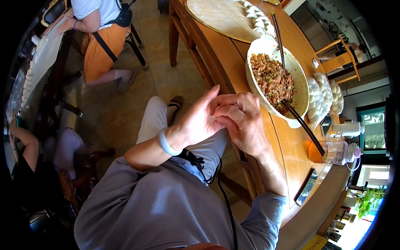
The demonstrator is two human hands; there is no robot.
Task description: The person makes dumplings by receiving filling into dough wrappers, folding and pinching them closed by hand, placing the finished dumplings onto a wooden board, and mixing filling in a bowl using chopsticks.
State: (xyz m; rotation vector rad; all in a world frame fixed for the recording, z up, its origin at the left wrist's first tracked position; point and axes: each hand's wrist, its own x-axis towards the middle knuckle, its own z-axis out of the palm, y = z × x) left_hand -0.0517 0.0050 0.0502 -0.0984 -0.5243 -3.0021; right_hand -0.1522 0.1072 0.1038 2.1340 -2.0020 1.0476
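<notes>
A person in orange shorts [104, 46] is leaning at another surface [46, 58]. The left hand [200, 118] is cupping half open, palm up. A round board [218, 18] of dumplings [259, 21] is lying at the far end of the wooden surface [287, 141]. The right hand [246, 121] is pressing bent fingers against the left; anything gripped is hidden. The bowl [300, 89] of filling [271, 79] is sitting mid-surface, chopsticks [305, 130] leaning in. A yellow card [315, 243] is showing unreadable writing. Along the right edge, a phone [306, 187] and a jar [336, 152] are resting.
</notes>
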